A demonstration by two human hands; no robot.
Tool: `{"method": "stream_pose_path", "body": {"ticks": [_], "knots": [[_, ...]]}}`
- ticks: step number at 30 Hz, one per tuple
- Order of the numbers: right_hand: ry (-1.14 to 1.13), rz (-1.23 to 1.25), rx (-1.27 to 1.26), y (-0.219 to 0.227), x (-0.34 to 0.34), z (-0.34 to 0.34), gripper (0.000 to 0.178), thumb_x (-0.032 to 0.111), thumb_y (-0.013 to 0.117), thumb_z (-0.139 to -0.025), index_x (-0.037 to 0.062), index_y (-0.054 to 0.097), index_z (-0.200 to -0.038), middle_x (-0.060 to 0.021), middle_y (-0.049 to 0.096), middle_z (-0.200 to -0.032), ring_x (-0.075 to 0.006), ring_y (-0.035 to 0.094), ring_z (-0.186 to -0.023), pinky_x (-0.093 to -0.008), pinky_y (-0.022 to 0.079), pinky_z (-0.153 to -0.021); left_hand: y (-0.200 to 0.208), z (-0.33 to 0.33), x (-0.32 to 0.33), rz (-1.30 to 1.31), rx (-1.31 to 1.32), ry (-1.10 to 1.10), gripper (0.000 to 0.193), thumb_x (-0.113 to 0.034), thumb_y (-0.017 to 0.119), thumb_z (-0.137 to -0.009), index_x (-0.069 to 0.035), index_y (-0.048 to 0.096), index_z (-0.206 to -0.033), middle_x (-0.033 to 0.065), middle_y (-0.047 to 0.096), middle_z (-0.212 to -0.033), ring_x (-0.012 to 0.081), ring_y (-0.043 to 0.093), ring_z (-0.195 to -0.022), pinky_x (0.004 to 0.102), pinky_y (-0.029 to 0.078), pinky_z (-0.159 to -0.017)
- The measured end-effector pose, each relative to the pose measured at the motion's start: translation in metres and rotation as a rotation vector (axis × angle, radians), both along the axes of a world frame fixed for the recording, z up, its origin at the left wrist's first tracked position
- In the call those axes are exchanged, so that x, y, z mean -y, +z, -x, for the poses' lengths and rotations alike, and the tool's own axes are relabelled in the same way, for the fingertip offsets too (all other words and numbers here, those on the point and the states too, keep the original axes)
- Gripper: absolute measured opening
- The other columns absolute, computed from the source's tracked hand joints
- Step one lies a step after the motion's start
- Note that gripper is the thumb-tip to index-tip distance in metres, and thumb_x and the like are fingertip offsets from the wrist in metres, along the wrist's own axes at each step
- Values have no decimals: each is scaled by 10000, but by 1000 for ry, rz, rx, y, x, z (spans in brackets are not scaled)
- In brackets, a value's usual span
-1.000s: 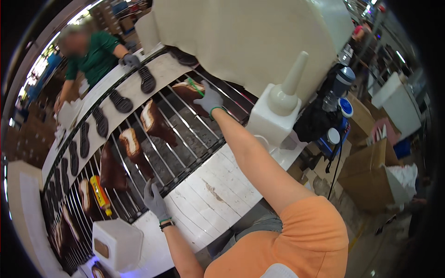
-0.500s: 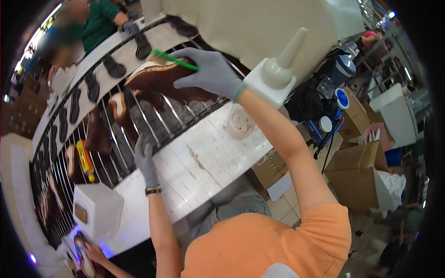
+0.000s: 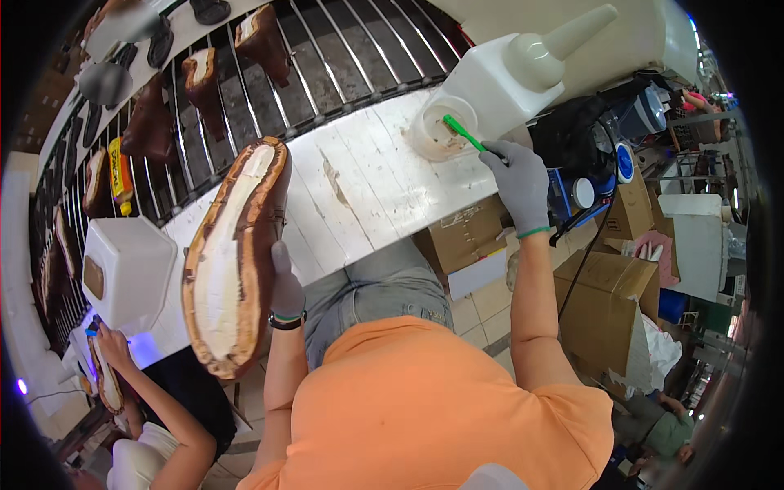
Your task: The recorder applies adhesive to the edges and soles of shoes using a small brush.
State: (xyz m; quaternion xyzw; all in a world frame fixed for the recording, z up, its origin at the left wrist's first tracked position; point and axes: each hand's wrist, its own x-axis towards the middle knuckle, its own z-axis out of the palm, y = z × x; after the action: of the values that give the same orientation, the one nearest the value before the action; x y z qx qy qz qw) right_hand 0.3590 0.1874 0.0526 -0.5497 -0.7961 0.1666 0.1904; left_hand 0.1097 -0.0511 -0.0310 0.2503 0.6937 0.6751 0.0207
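Right hand (image 3: 523, 188) has its fingers (image 3: 495, 158) pinching a green brush (image 3: 465, 134), tip over a cloudy cup (image 3: 424, 148) on the white bench (image 3: 359, 196). Left hand (image 3: 286, 286)'s gripping a brown shoe (image 3: 220, 269) up near the bench's front edge, pale underside showing, most of those fingers hidden behind it. Metal rack (image 3: 327, 69)'s just past the bench.
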Motion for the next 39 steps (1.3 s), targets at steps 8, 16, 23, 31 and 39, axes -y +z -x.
{"method": "stream_pose_path", "body": {"ticks": [8, 16, 23, 31, 39], "knots": [[-12, -106, 377, -9, -2, 23, 195, 270, 651, -857, 86, 701, -893, -136, 686, -846, -335, 661, -817, -448, 505, -724, -19, -24, 18, 387, -59, -100, 571, -197, 663, -921, 29, 436, -1394, 140, 492, -1403, 273, 478, -1240, 392, 343, -1076], [98, -5, 233, -19, -17, 16, 197, 248, 661, -850, 73, 723, -917, -140, 688, -807, -296, 653, -713, -411, 494, -649, -10, -29, 13, 366, -384, -34, 516, -250, 618, -951, -12, 455, -1379, 151, 518, -1378, 286, 510, -1226, 427, 339, -1085], [-83, 648, -663, -33, -7, -2, 310, 251, 592, -958, -19, 697, -1068, -27, 660, -777, -10, 436, -548, -164, 288, -479, -12, -43, 11, 231, -391, -25, 510, -238, 628, -939, -36, 444, -1369, 148, 512, -1383, 299, 507, -1237, 464, 300, -1092], [274, 623, -1012, 4, 17, 35, 321, 199, 593, -946, -73, 660, -1101, -61, 651, -838, -60, 472, -626, -188, 345, -553, -27, -52, -21, -158, -519, -92, 506, -225, 639, -925, -63, 432, -1358, 146, 505, -1389, 315, 502, -1250, 505, 256, -1100], [627, 748, -602, 45, 89, 47, 226, 22, 759, -712, -7, 759, -936, -79, 680, -804, -79, 566, -617, -197, 409, -532, -32, -50, -26, -237, -546, -102, 508, -211, 651, -912, -90, 420, -1348, 143, 498, -1394, 330, 498, -1262, 547, 211, -1108]]}}
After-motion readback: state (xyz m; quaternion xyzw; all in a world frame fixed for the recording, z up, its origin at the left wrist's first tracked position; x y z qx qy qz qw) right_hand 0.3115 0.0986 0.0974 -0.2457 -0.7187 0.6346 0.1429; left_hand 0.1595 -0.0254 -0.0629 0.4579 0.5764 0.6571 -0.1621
